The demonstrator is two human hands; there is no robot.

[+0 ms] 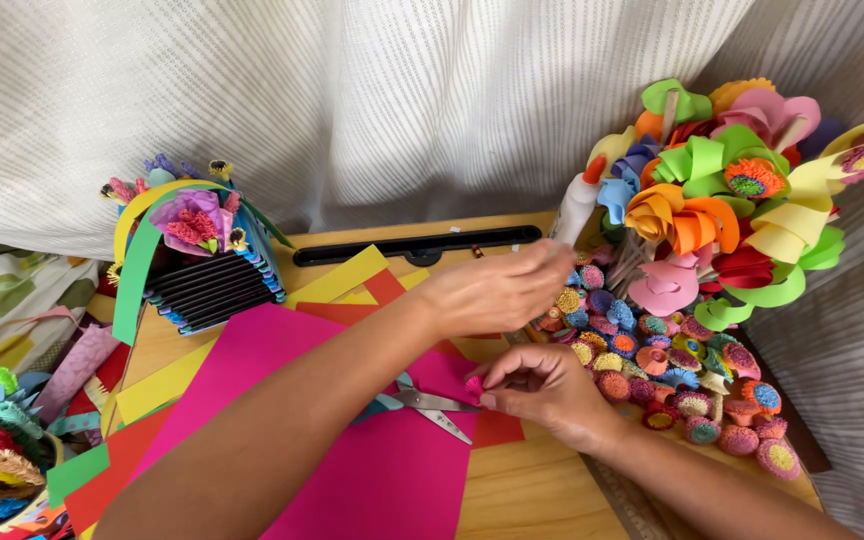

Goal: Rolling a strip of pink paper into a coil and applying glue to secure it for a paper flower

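One view only, from a camera worn on the person's head. It looks steeply down and forward over a wooden table [542, 495], which fills the lower and middle frame, toward a white curtain [372, 90] across the top. It sits close: both forearms enter from the bottom edge, and the left hand [497, 290] and right hand [542, 385] meet just right of centre. The frame's left and right edges cut off the table's sides.

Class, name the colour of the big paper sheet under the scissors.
Bright pink sheet, beneath the scissors; head view.
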